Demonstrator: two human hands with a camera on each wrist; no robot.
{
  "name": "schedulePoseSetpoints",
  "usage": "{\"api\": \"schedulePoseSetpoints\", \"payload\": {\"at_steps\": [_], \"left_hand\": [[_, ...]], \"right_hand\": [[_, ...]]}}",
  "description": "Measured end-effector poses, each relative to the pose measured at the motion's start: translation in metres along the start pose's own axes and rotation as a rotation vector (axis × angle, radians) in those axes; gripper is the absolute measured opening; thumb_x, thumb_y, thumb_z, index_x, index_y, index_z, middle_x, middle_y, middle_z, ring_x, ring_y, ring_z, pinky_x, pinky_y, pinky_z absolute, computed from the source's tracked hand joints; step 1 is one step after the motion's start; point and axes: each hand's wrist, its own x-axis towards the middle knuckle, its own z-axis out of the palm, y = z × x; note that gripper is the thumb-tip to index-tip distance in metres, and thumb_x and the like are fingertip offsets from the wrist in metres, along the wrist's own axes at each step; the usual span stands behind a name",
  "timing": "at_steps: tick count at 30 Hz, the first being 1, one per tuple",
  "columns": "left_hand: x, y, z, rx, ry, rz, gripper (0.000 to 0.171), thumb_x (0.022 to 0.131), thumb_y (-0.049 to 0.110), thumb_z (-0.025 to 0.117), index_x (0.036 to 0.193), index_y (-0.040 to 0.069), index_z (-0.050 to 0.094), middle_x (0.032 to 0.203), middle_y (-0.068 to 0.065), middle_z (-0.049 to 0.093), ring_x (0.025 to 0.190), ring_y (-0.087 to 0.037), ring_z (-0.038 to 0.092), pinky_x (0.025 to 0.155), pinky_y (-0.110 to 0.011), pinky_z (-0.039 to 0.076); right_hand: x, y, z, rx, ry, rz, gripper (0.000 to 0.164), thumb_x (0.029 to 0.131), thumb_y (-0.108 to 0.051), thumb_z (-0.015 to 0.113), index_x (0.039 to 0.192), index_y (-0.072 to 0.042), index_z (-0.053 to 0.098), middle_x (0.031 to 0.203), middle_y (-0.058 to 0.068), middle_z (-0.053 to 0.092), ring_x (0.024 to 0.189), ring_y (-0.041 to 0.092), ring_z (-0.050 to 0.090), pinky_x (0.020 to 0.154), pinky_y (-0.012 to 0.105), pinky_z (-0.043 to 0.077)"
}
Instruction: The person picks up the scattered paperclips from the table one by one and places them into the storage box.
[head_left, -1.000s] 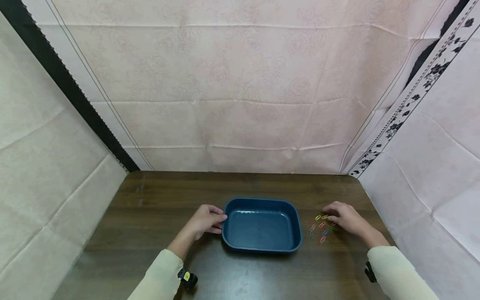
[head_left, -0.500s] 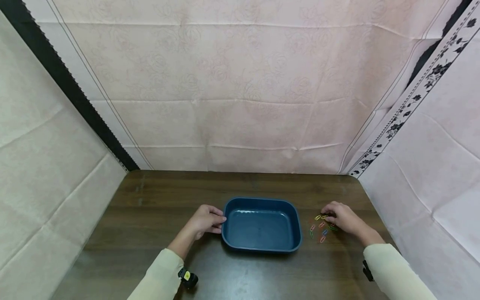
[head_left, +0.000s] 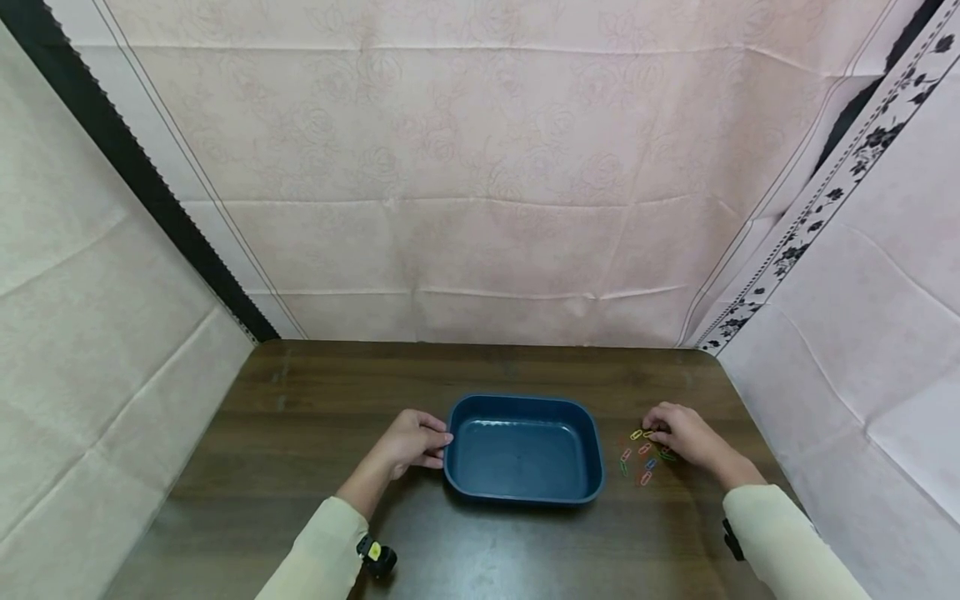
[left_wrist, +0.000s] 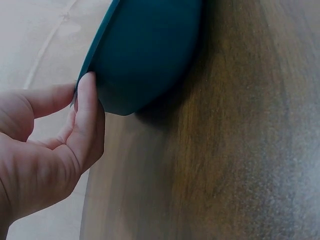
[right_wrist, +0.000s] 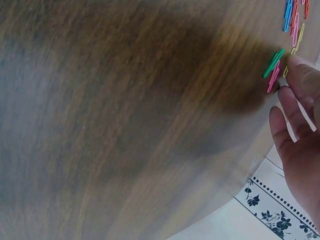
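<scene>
My left hand [head_left: 411, 440] pinches the left rim of a blue rectangular tray [head_left: 525, 492]; in the left wrist view its thumb and fingers lie on either side of the tray wall [left_wrist: 145, 55]. Over at the right, my right hand [head_left: 692, 435] is bent down among small coloured paper clips [head_left: 644, 448] lying on the table. Its thumb and index fingertips are at a yellow paper clip [right_wrist: 285, 71]; whether they grip it is unclear. Green [right_wrist: 273, 63] and pink [right_wrist: 273, 77] paper clips lie beside the fingertips. The hand partly covers some clips.
The brown wooden table [head_left: 480, 558] has its far edge against a pale patterned cloth [head_left: 480, 250]. Cloth also stands at both sides. A blue paper clip [right_wrist: 288, 15] and several others lie to the tray's right.
My right hand has shifted slightly left, its thumb and fingers nearer the yellow paper clips. The left hand and the tray have stayed in place.
</scene>
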Motion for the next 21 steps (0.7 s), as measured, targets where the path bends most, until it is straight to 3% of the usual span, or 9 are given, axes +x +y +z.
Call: {"api": "schedulePoseSetpoints", "payload": {"at_steps": [11,21], "left_hand": [[-0.0017,0.0004,-0.0017,-0.009,-0.008,0.007,0.025,0.100,0.007,0.067,0.120,-0.006,0.061,0.098,-0.018,0.066,0.078,-0.021,0.067,0.072,-0.036,0.066],[-0.0034,0.0016,-0.0004,-0.009,-0.005,0.003,0.025,0.099,0.006,0.068,0.120,-0.006,0.062,0.097,-0.018,0.065,0.077,-0.022,0.067,0.071,-0.036,0.066]], "right_hand": [[0.0021,-0.0041,-0.0021,-0.005,-0.034,0.014,0.013,0.089,-0.001,0.077,0.086,-0.010,0.068,0.084,-0.005,0.060,0.077,0.007,0.055,0.067,0.027,0.051],[0.0023,-0.0051,-0.0026,0.015,-0.064,0.045,0.021,0.090,0.000,0.074,0.083,-0.015,0.061,0.082,-0.003,0.054,0.075,0.009,0.049,0.063,0.025,0.044]]}}
